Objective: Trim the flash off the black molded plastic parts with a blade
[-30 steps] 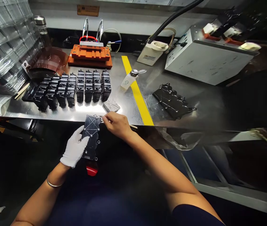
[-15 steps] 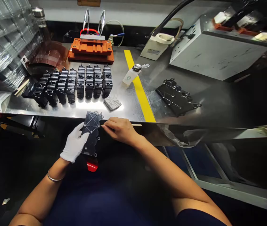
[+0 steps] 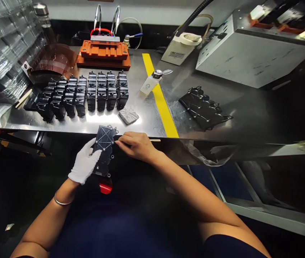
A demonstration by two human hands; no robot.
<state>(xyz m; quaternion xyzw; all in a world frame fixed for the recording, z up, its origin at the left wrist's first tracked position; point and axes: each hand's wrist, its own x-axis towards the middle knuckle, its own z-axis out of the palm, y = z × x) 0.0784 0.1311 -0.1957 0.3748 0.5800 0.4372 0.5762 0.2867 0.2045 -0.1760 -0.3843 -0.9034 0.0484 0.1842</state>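
In my white-gloved left hand [image 3: 84,161] is a black plastic housing [image 3: 105,143], held tilted just off the bench's front edge. Its face shows crossed ribs, small metal-coloured inserts and ring-shaped lugs along the right side. Bare and pinched closed, my right hand [image 3: 136,145] is at the housing's right edge. A thin pale stick [image 3: 155,140] shows beyond that hand, gripped in it; its working tip is hidden by the fingers. Below the housing a red piece [image 3: 106,187] shows; what it belongs to I cannot make out.
Several black housings [image 3: 93,91] stand in a row on the metal bench, near a folded grey cloth [image 3: 128,115]. Behind are an orange fixture [image 3: 104,53], a pump bottle [image 3: 149,84] and yellow tape [image 3: 161,104]. Another black housing [image 3: 204,107] lies right. Clear trays [image 3: 4,46] stack left.
The view has shifted very slightly, so the bench things sit a little higher. Both hands keep their hold, with the right fingers still at the housing's edge.
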